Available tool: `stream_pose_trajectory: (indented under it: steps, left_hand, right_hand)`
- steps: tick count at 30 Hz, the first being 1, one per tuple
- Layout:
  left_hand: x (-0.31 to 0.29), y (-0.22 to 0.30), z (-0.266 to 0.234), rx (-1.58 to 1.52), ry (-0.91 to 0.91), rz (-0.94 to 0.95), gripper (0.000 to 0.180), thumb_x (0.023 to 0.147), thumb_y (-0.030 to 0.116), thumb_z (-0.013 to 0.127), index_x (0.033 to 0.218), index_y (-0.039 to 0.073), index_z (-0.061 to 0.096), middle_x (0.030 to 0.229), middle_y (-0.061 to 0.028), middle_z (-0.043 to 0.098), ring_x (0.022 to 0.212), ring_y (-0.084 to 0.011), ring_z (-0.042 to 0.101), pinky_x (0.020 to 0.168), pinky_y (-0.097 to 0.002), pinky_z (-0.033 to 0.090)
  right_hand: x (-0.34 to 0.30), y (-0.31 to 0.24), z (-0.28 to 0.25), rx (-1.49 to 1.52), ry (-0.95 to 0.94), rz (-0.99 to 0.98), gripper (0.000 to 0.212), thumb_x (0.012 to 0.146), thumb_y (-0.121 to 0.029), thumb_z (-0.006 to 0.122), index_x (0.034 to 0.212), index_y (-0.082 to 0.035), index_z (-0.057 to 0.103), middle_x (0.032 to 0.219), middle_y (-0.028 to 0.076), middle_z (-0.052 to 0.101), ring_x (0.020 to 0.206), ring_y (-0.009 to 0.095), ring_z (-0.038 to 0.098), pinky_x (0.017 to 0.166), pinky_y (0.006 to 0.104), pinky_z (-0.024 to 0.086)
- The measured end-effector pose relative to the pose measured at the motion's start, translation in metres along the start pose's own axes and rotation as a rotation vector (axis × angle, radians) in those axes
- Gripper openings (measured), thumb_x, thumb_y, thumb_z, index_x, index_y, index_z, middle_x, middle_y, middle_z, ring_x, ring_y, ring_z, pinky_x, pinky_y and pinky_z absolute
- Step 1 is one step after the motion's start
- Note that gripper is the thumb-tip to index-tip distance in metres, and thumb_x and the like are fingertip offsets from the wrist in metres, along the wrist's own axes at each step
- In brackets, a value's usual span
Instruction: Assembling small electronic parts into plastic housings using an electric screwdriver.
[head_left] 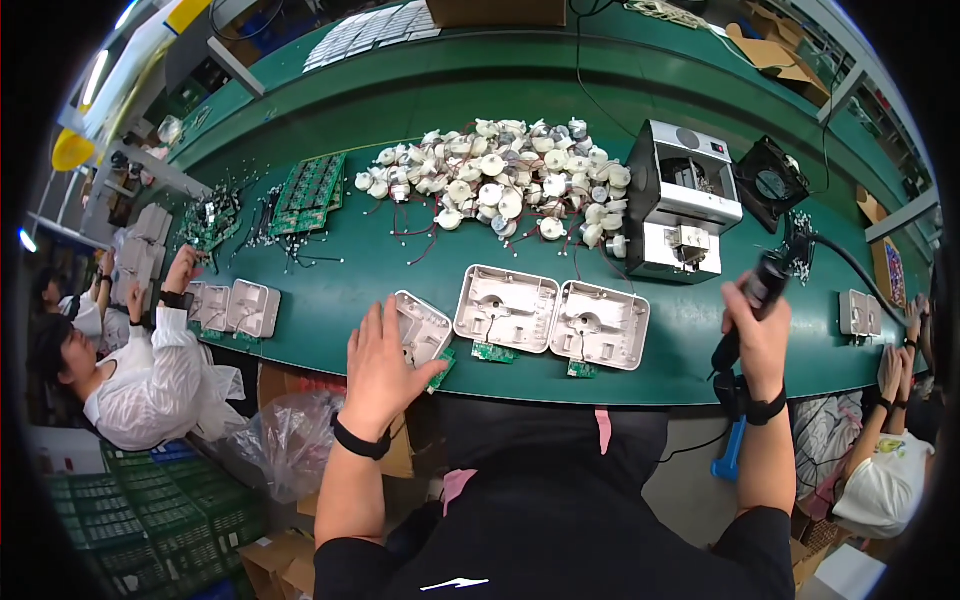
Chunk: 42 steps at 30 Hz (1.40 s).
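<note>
My left hand (384, 362) lies with fingers stretched out over the left edge of a white plastic housing (424, 325), partly covering it. A green circuit board (441, 372) hangs by that housing, next to my thumb. To the right lie two more open white housings, a middle one (507, 310) and a right one (601, 325). Each has a small green board at its near edge, one (493, 353) at the middle and one (581, 369) at the right. My right hand (757, 330) is wrapped round a black electric screwdriver (768, 282), its thin tip pointing down near the table's front edge.
A heap of white motors (490, 185) with red and black wires fills the far middle. Beside it stand a silver-and-black machine (685, 200) and a black fan (772, 185). Circuit boards (310, 193) lie at left. Co-workers (150, 380) sit at both sides.
</note>
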<state>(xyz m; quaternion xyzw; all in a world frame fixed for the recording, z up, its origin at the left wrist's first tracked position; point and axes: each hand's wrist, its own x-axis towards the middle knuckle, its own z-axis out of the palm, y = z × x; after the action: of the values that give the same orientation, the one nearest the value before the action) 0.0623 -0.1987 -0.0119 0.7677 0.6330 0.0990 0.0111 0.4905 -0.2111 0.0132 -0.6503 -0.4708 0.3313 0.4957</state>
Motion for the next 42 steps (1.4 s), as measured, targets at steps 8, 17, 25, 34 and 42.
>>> stream_pose_trajectory:
  steps: [8, 17, 25, 34, 42]
  left_hand:
    - [0.031, -0.026, -0.006, -0.122, -0.244, 0.139, 0.098, 0.061, 0.017, 0.082, 0.144, 0.0, 0.032, 0.136, -0.024, 0.046, 0.128, -0.0393, 0.043, 0.11, -0.0472, 0.032]
    - [0.074, -0.026, -0.006, -0.146, -0.328, 0.5, 0.097, 0.058, 0.012, 0.078, 0.144, 0.006, 0.035, 0.138, -0.0178, 0.047, 0.131, -0.0352, 0.042, 0.115, -0.0476, 0.027]
    - [0.061, 0.025, 0.004, -0.243, -0.36, 0.551, 0.093, 0.059, 0.017, 0.078, 0.142, 0.004, 0.038, 0.138, -0.0183, 0.048, 0.13, -0.0366, 0.042, 0.113, -0.0455, 0.03]
    - [0.067, 0.045, 0.01, -0.261, -0.312, 0.557, 0.093, 0.062, 0.028, 0.082, 0.14, 0.002, 0.04, 0.136, -0.0189, 0.05, 0.128, -0.0367, 0.044, 0.11, -0.0435, 0.034]
    - [0.147, -0.004, 0.042, -0.24, 0.028, 0.089, 0.057, 0.068, 0.03, 0.083, 0.113, 0.006, 0.058, 0.105, -0.0123, 0.066, 0.093, -0.0286, 0.065, 0.08, -0.0383, 0.052]
  right_hand:
    - [-0.025, 0.003, 0.033, -0.263, -0.324, 0.233, 0.035, 0.078, -0.021, 0.079, 0.097, 0.001, 0.059, 0.068, 0.002, 0.058, 0.052, 0.009, 0.055, 0.048, 0.0259, 0.044]
    - [-0.035, 0.002, 0.045, -0.354, -0.467, 0.276, 0.049, 0.076, -0.026, 0.081, 0.11, 0.001, 0.06, 0.068, 0.004, 0.06, 0.051, 0.011, 0.058, 0.048, 0.0274, 0.046]
    - [-0.032, 0.011, 0.007, -0.373, -0.344, 0.28, 0.049, 0.076, -0.026, 0.081, 0.11, 0.003, 0.06, 0.067, 0.004, 0.06, 0.05, 0.01, 0.057, 0.047, 0.0265, 0.045]
    - [-0.022, 0.013, -0.026, -0.358, -0.237, 0.288, 0.041, 0.077, -0.021, 0.08, 0.104, 0.003, 0.06, 0.067, 0.003, 0.059, 0.051, 0.009, 0.055, 0.046, 0.025, 0.044]
    - [0.002, -0.021, -0.058, -0.05, 0.043, 0.018, 0.019, 0.084, -0.014, 0.07, 0.086, -0.005, 0.054, 0.066, 0.002, 0.056, 0.054, 0.008, 0.052, 0.05, 0.0233, 0.04]
